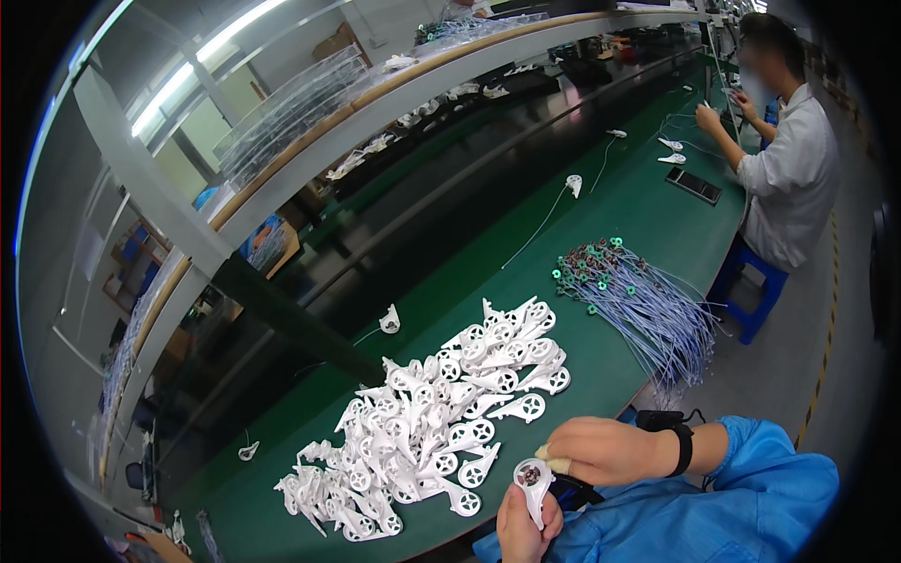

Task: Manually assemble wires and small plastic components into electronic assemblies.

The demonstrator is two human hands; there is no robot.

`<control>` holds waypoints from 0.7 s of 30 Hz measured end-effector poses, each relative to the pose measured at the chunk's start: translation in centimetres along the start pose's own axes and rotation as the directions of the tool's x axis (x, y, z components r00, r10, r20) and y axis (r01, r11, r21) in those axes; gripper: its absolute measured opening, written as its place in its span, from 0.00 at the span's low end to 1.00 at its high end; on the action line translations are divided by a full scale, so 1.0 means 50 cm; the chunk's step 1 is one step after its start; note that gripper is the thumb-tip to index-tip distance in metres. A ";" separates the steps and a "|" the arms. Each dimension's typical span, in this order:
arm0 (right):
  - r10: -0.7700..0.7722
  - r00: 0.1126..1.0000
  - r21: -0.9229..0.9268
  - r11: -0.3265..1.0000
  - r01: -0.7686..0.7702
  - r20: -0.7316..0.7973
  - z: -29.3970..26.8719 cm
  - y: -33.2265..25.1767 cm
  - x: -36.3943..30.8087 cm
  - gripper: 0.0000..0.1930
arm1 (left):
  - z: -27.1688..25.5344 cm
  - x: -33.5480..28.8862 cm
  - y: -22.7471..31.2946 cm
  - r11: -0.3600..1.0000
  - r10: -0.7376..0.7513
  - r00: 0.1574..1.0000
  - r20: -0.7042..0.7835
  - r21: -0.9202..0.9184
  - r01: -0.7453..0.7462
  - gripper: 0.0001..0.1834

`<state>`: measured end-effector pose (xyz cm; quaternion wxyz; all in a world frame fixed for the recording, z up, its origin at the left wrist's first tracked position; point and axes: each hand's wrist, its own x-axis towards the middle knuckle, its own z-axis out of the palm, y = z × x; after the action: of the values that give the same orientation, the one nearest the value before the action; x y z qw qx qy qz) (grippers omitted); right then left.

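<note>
My left hand (526, 533), low in the head view, grips a white plastic teardrop-shaped housing (533, 477) by its narrow end. Its round end faces up, and a dark, reddish-brown part sits inside the ring. My right hand (596, 452) is bent in against the upper right of that round end, its fingers curled together. A pale yellow cover is on a fingertip there; whatever those fingers pinch is hidden. Just left of my hands lies a large heap of similar white housings (422, 413), many with spoked round ends.
Beyond my right hand, a bundle of pale lilac wires (662, 314) with green and brown ends lies on the green table (648, 211). Single wired housings (574, 185) lie farther off. A shelf frame (150, 159) runs along the left. A co-worker (788, 169) sits far right, near a black phone-like device (694, 185).
</note>
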<state>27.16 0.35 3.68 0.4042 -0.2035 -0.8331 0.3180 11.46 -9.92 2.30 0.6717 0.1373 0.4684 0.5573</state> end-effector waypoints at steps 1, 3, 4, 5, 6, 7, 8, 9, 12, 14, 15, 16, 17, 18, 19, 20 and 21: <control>-0.032 0.997 -0.024 0.999 0.034 0.071 0.000 -0.002 0.001 0.13 | 0.002 0.001 0.001 1.000 0.000 1.000 0.004 -0.001 0.000 0.22; -0.061 0.988 -0.048 0.996 0.069 0.143 0.001 -0.004 0.004 0.14 | 0.005 0.001 0.001 1.000 -0.002 1.000 0.001 -0.005 0.002 0.22; -0.063 0.981 -0.070 0.995 0.077 0.185 0.002 -0.005 0.006 0.14 | 0.005 0.001 0.000 1.000 -0.002 1.000 0.003 -0.006 0.002 0.22; -0.064 0.972 -0.093 0.992 0.087 0.227 0.002 -0.006 0.009 0.14 | 0.004 0.002 0.000 1.000 -0.002 1.000 0.014 -0.004 0.002 0.22; -0.063 0.972 -0.095 0.992 0.086 0.227 0.002 -0.008 0.012 0.14 | 0.002 0.003 -0.001 1.000 -0.002 1.000 0.026 0.000 0.002 0.22; -0.085 0.961 -0.140 0.982 0.125 0.264 0.001 -0.010 0.015 0.15 | 0.001 0.006 -0.004 1.000 -0.002 1.000 0.029 0.000 0.002 0.22; -0.105 0.947 -0.183 0.969 0.166 0.303 0.000 -0.012 0.018 0.15 | -0.001 0.009 -0.011 0.999 0.028 0.999 0.022 0.031 -0.029 0.22; -0.105 0.948 -0.188 0.968 0.167 0.302 0.003 -0.011 0.021 0.15 | -0.001 0.013 -0.015 0.996 0.060 0.998 0.017 0.064 -0.061 0.22; -0.106 0.942 -0.207 0.962 0.179 0.319 0.026 -0.004 0.017 0.16 | 0.006 0.015 -0.017 0.976 0.150 0.989 0.009 0.159 -0.149 0.22; -0.048 0.964 -0.236 0.965 0.111 0.260 0.053 0.004 0.004 0.17 | 0.010 0.019 -0.025 0.967 0.186 0.982 0.007 0.176 -0.185 0.21; -0.012 0.970 -0.194 0.979 0.061 0.244 0.059 0.002 0.004 0.16 | 0.006 0.021 -0.032 0.952 0.230 0.973 -0.003 0.211 -0.224 0.20; -0.014 0.970 -0.200 0.978 0.065 0.244 0.067 0.004 0.001 0.16 | 0.004 0.024 -0.037 0.933 0.273 0.962 -0.012 0.245 -0.262 0.19; -0.012 0.980 -0.191 0.980 0.051 0.197 0.076 0.009 -0.002 0.16 | 0.002 0.027 -0.041 0.929 0.292 0.956 0.005 0.236 -0.285 0.17; -0.009 0.989 -0.180 0.983 0.036 0.149 0.085 0.012 -0.006 0.15 | 0.004 0.028 -0.041 0.929 0.294 0.956 0.010 0.234 -0.288 0.17; 0.018 0.995 -0.161 0.987 -0.002 0.102 0.093 0.013 -0.008 0.14 | 0.007 0.030 -0.042 0.928 0.298 0.954 -0.014 0.239 -0.286 0.17; 0.017 0.995 -0.165 0.986 0.000 0.101 0.098 0.013 -0.007 0.14 | 0.008 0.031 -0.040 0.927 0.302 0.953 -0.038 0.245 -0.284 0.17; 0.047 0.995 -0.160 0.987 -0.032 0.092 0.101 0.014 -0.006 0.14 | 0.008 0.031 -0.036 0.926 0.305 0.952 -0.037 0.243 -0.287 0.17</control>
<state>23.33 -1.17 0.66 0.3401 -0.2359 -0.8699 0.2681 12.78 -9.03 0.46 0.5409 0.2642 0.5296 0.5976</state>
